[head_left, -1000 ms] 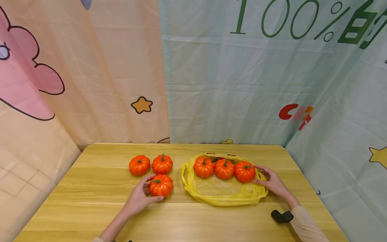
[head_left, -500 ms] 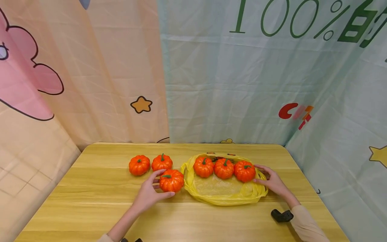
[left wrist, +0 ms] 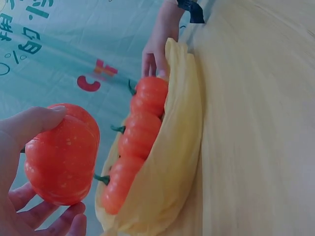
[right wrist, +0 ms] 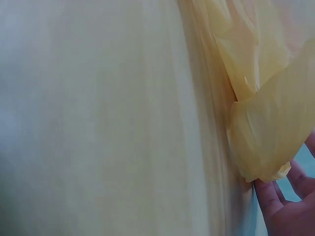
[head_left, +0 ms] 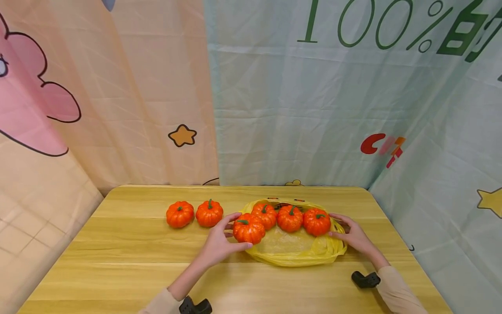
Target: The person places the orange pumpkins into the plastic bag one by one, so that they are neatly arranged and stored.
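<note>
Plainly, the left hand [head_left: 223, 244] has hold of one orange pumpkin [head_left: 249, 229], thumb on one side and fingers curved round the other, spread about as wide as the fruit. That pumpkin overlaps the left rim of the yellow plastic bag [head_left: 288, 260] in the head view, yet the left wrist view shows a gap between them. Inside the bag, three more pumpkins [head_left: 290, 219] sit in a row. The right hand [head_left: 351, 235] touches the bag's right end, thumb and forefinger apart; whether it pinches the plastic, I cannot quite tell. Two other pumpkins [head_left: 209, 213] stand side by side on the wooden table [head_left: 117, 261].
</note>
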{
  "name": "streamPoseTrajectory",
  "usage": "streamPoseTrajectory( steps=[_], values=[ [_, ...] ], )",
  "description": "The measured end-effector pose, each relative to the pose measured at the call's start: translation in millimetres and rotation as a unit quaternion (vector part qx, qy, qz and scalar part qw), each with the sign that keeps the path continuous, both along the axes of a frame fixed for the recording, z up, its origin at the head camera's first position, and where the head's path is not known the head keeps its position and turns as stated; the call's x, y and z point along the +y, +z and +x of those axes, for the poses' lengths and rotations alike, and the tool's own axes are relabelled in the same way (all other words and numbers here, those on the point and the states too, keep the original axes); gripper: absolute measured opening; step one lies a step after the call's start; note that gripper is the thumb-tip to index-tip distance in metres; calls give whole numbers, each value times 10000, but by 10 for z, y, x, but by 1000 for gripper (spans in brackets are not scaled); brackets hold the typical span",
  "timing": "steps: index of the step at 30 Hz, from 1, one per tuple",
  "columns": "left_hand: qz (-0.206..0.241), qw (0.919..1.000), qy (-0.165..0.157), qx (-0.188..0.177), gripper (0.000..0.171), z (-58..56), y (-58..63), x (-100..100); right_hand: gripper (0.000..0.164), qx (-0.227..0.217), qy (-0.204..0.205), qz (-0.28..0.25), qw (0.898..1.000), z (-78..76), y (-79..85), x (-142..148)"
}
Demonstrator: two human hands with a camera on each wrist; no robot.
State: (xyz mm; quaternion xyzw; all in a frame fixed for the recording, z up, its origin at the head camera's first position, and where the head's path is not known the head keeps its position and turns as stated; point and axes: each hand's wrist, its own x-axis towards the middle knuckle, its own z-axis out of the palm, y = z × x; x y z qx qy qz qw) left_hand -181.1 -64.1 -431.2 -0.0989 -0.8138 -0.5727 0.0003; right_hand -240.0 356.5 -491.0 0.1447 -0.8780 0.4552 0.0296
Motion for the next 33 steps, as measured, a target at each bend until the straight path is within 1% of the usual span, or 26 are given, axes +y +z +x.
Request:
streamPoseTrajectory(
  steps=[8, 14, 19, 20, 26, 30, 33],
  values=[
    [-151, 9985, -488, 180, 80, -129, 28, 292, 57, -149, 19, 16, 9999, 7, 32, 23],
    [-13, 9965, -809, 211, 81, -182, 43, 518, 57, -185, 35, 33, 9998, 12, 55, 18],
    [-220, 9957, -831, 333, 80, -221, 37, 682, 57, -236, 55, 60, 9997, 9, 65, 21],
    [-224, 9957, -843, 313, 80, -227, 39, 715, 57, -241, 51, 63, 9997, 7, 64, 21],
    [-57, 9946, -1000, 266, 81, -253, 2, 919, 57, -234, 56, 26, 9997, 5, 58, 20],
    [-25, 9955, -911, 257, 83, -239, -61, 1063, 56, -215, 74, 5, 9997, 5, 42, 21],
    [-112, 9963, -796, 293, 83, -220, -136, 1170, 56, -180, 67, -6, 9998, -1, 29, 22]
  ],
)
